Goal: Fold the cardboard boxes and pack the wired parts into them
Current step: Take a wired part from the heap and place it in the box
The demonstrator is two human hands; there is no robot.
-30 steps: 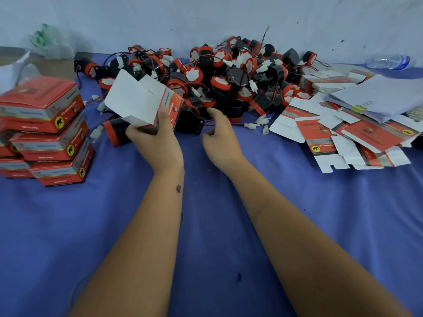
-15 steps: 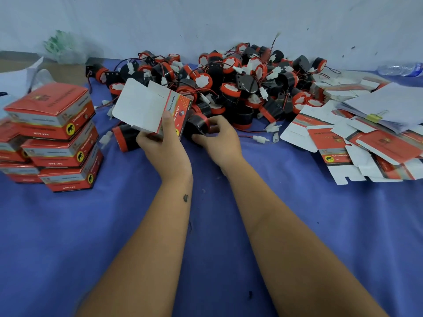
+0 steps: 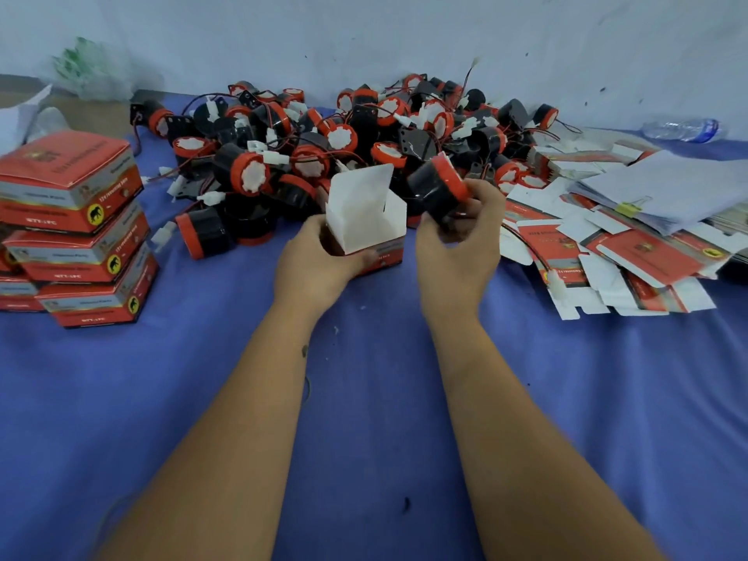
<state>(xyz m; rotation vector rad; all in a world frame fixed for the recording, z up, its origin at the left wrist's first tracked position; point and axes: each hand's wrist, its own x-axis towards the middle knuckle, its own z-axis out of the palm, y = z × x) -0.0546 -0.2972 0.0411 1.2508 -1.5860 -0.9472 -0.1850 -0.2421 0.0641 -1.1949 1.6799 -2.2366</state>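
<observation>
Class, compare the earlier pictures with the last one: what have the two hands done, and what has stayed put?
The right hand, empty a second ago, reached into the pile and now grips a black-and-red wired part lifted beside the box. The left hand has turned the open box mouth-up. The stacked boxes, flat cartons and pile of parts stayed put.

You face a pale blue-white wall [image 3: 364,30], scuffed with small dark marks and evenly lit, behind a tabletop [image 3: 364,398] draped in blue cloth, with a crumpled plastic bag [image 3: 91,70] far left and a bottle [image 3: 684,129] lying far right.
</observation>
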